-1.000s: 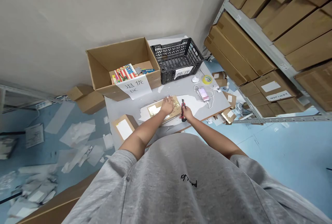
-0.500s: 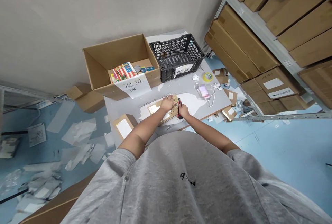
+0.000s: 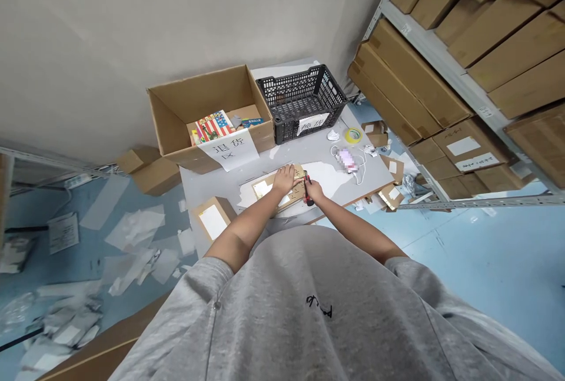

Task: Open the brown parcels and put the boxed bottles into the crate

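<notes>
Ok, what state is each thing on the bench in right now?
Left hand: open, flat on the mailer
Right hand: gripping the knife
Flat brown cardboard mailer: lying on the table
Red-and-black utility knife: held, blade not clearly visible
Open brown cardboard box: flaps open, books inside
Black plastic mesh crate: upright, labelled
Yellow tape roll: lying flat

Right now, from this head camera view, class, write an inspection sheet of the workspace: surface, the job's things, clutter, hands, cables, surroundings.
Surface: grey table with white paper patches.
Job's things: flat cardboard mailer with a white label; red and black box cutter.
Clutter: white paper scraps on the blue floor; yellow tape roll on the table.
Hands: left hand flat on the mailer; right hand gripping the box cutter.
Cables: white cable looped beside a blurred pink item.
Surroundings: black plastic crate, open carton holding books, metal shelving stacked with cartons.
</notes>
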